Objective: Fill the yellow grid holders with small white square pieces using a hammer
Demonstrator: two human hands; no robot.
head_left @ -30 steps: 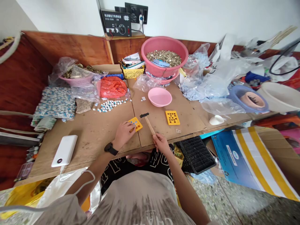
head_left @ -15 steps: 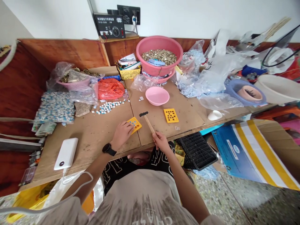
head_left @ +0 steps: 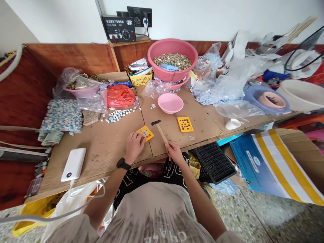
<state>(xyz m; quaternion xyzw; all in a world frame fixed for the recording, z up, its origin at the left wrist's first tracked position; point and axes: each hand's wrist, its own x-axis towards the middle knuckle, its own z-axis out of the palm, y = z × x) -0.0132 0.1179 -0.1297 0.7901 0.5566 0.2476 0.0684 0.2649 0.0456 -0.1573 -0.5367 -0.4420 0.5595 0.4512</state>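
While the right hand grips a black-headed tool at the worktop's near edge, the left hand (fingers curled, pinch unclear) touches a yellow tray.

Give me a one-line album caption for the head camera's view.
Left hand on a yellow tray, right hand holding a hammer, at a cluttered workbench.

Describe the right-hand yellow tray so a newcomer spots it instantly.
Find the big pink tub at the table's back. Nearer the person, past the small pink bowl, lies a flat yellow tray with dark squares. The left hand touches its twin, which shows blue pieces; none show here.
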